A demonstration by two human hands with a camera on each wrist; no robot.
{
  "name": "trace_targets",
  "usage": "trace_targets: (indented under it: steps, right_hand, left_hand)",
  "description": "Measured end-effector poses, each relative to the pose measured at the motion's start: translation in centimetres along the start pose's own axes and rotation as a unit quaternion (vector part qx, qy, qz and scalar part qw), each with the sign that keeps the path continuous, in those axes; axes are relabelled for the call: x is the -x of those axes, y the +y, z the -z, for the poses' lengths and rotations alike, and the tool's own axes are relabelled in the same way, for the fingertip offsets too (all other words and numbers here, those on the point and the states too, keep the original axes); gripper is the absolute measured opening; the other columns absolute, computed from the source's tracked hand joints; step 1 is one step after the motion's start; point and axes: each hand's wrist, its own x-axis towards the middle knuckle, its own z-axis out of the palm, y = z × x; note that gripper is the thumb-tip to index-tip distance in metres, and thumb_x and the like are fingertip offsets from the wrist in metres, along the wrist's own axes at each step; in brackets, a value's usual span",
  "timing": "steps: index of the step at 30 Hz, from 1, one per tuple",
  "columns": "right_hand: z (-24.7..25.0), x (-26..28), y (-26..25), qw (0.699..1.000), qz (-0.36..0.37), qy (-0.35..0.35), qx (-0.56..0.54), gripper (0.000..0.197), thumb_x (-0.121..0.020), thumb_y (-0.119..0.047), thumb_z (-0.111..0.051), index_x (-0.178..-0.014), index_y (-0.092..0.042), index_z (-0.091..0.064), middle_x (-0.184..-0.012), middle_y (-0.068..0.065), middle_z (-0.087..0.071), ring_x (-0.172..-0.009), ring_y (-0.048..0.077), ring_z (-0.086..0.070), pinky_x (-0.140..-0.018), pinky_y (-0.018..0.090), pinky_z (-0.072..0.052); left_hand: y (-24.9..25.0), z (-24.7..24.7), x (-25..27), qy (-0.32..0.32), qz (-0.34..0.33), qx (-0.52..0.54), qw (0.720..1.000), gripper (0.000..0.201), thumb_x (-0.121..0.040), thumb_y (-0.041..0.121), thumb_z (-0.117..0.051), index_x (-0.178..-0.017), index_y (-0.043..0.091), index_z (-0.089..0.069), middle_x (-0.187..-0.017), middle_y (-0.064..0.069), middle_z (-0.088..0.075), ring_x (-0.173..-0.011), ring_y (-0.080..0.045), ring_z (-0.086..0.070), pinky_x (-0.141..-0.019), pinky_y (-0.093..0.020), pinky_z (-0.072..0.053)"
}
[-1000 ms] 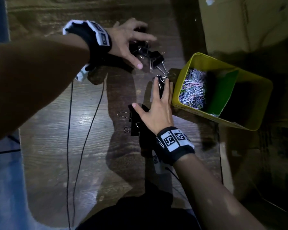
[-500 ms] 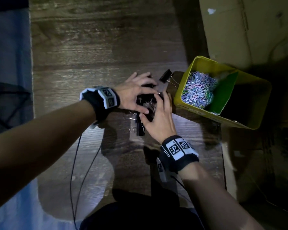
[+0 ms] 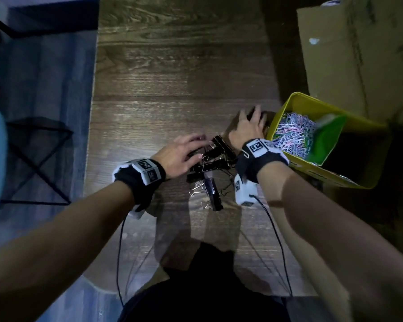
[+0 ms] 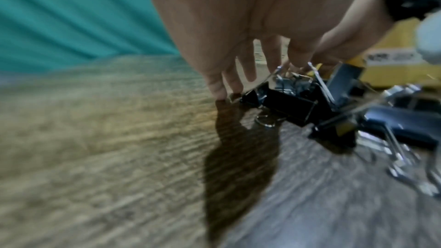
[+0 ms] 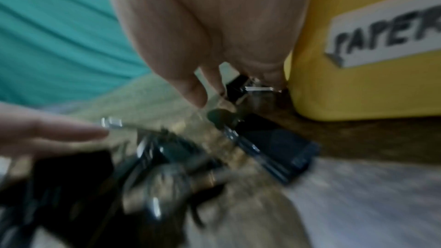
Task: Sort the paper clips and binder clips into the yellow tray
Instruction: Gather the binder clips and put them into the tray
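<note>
A heap of black binder clips (image 3: pixel 209 168) lies on the wooden table (image 3: pixel 172 77). My left hand (image 3: pixel 184 152) rests on the heap's left side with fingers (image 4: pixel 229 80) spread and fairly straight, touching the clips (image 4: pixel 286 101). My right hand (image 3: pixel 247 127) reaches past the heap to the yellow tray (image 3: pixel 323 175). Its straight fingers (image 5: pixel 190 90) lie over a lone binder clip (image 5: pixel 236 88) by the tray wall, which carries a "PAPER" label (image 5: pixel 386 37). Coloured paper clips (image 3: pixel 291 133) fill the tray's left compartment beside a green divider (image 3: pixel 323 145). The other compartment is dark.
A large cardboard box (image 3: pixel 358 54) stands behind the tray at the right. Another binder clip (image 5: pixel 281 150) lies under my right wrist. Thin black cables (image 3: pixel 120 252) trail from both wristbands toward me. The table's left edge drops to a blue floor with a black frame (image 3: pixel 40 159).
My right hand has left the heap and moved up and right onto the lone clip beside the tray. My left hand stays on the heap.
</note>
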Motion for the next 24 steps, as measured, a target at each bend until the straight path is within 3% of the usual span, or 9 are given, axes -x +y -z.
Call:
trace_targets:
  steps: [3,6,10,13,15,17,20,22,24]
  right_hand:
    - [-1.1,2.0,0.9,0.996,0.056,0.038,0.053,0.053,-0.089,-0.008,-0.053,-0.139,-0.006,-0.037,-0.147,0.02,-0.024,-0.136,0.039,-0.021,-0.113,0.044,-0.025]
    - [-2.5,4.5,2.2,0.989,0.105,0.079,0.066,0.039,-0.087,0.004,-0.05,-0.126,-0.005,-0.051,-0.135,0.02,-0.036,-0.123,0.036,-0.036,-0.101,0.043,-0.041]
    - [-2.7,7.1,3.8,0.989,0.118,0.087,-0.01,0.023,-0.095,-0.011,-0.045,-0.116,-0.007,-0.054,-0.131,0.021,-0.038,-0.111,0.039,-0.048,-0.097,0.046,-0.041]
    - [-1.8,9.3,4.1,0.981,0.109,0.084,-0.135,0.024,-0.099,-0.019,-0.038,-0.116,-0.017,-0.054,-0.128,0.013,-0.038,-0.109,0.027,-0.047,-0.101,0.037,-0.036]
    - [-1.2,10.6,4.1,0.969,0.084,0.081,-0.22,0.021,-0.098,-0.017,-0.037,-0.107,-0.017,-0.056,-0.118,0.009,-0.041,-0.105,0.016,-0.044,-0.096,0.027,-0.033]
    - [-0.8,11.3,4.2,0.957,0.052,0.09,-0.271,0.017,-0.094,-0.016,-0.037,-0.094,-0.018,-0.054,-0.106,0.005,-0.046,-0.102,0.017,-0.044,-0.089,0.025,-0.031]
    - [-0.6,11.4,4.7,0.964,0.009,0.073,-0.256,0.005,-0.092,-0.02,-0.048,-0.092,-0.017,-0.052,-0.105,0.005,-0.045,-0.099,0.02,-0.047,-0.087,0.032,-0.038]
    - [-0.7,11.1,5.0,0.982,-0.003,0.036,-0.186,0.022,-0.089,-0.033,-0.059,-0.106,-0.02,-0.055,-0.115,0.008,-0.043,-0.097,0.018,-0.048,-0.087,0.029,-0.04]
    - [-1.0,10.4,5.0,0.993,0.004,0.005,-0.121,0.045,-0.086,-0.04,-0.065,-0.127,-0.026,-0.052,-0.125,0.012,-0.042,-0.105,0.024,-0.051,-0.094,0.035,-0.043]
  left_hand:
    - [0.0,-0.9,0.8,0.016,-0.004,-0.063,0.998,0.046,-0.091,0.04,-0.049,-0.135,0.029,-0.043,-0.147,-0.001,-0.032,-0.129,-0.021,-0.034,-0.106,-0.04,-0.033]
    - [0.1,-2.0,1.5,0.061,0.019,-0.019,0.998,0.039,-0.087,0.037,-0.058,-0.124,0.023,-0.057,-0.137,-0.003,-0.043,-0.12,-0.022,-0.043,-0.1,-0.042,-0.041]
    - [0.1,-3.1,2.3,0.094,0.076,0.086,0.989,0.029,-0.074,0.034,-0.073,-0.098,0.018,-0.07,-0.117,-0.004,-0.053,-0.11,-0.019,-0.049,-0.094,-0.036,-0.044]
    - [0.4,-3.2,2.7,0.131,0.156,0.22,0.954,0.021,-0.065,0.029,-0.081,-0.082,0.021,-0.071,-0.098,0.005,-0.059,-0.092,-0.012,-0.055,-0.081,-0.024,-0.045]
    - [0.7,-2.8,3.0,0.144,0.194,0.296,0.924,0.014,-0.065,0.025,-0.081,-0.074,0.026,-0.07,-0.082,0.012,-0.065,-0.076,-0.004,-0.057,-0.071,-0.019,-0.043]
    - [1.0,-2.0,3.4,0.162,0.203,0.37,0.892,0.011,-0.069,0.018,-0.079,-0.072,0.023,-0.07,-0.071,0.016,-0.068,-0.067,0.001,-0.059,-0.068,-0.014,-0.045]
    - [1.0,-0.6,4.0,0.199,0.209,0.47,0.834,0.01,-0.077,0.009,-0.072,-0.079,0.019,-0.071,-0.084,0.002,-0.071,-0.074,-0.01,-0.065,-0.071,-0.023,-0.052]
    - [1.1,0.0,4.2,0.201,0.22,0.527,0.796,0.018,-0.084,-0.001,-0.061,-0.083,0.016,-0.067,-0.091,-0.006,-0.066,-0.072,-0.015,-0.065,-0.067,-0.028,-0.054]
    - [1.6,0.3,4.2,0.173,0.232,0.534,0.794,0.027,-0.087,-0.008,-0.052,-0.085,0.016,-0.064,-0.094,-0.008,-0.062,-0.067,-0.02,-0.059,-0.058,-0.03,-0.049]
